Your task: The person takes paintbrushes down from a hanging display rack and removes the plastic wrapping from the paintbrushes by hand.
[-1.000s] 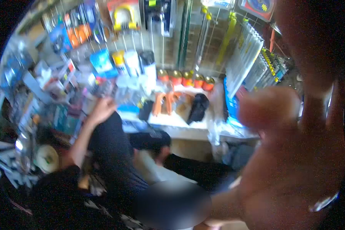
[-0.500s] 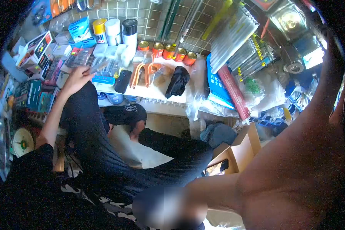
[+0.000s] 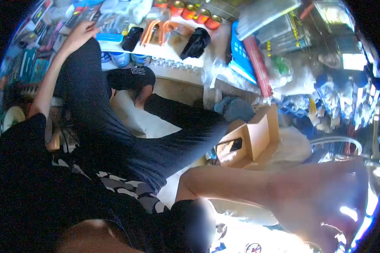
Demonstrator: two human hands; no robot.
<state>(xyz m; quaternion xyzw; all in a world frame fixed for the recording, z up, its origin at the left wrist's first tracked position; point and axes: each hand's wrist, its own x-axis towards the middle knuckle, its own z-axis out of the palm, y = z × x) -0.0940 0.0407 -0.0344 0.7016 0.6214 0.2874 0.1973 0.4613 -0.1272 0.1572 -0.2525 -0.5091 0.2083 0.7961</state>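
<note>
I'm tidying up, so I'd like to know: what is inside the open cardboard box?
A dark, phone-like object lies inside the cardboard box. Whatever is beneath that object is covered and cannot be seen.

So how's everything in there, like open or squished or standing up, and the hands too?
Left hand: at the raised knee, fingers bent
Right hand: blurred, grip unclear
Cardboard box: open
Phone: lying at the box, screen unclear
Orange cans: upright, in a row
Black bundle: crumpled
Orange-handled tool: handles spread
</note>
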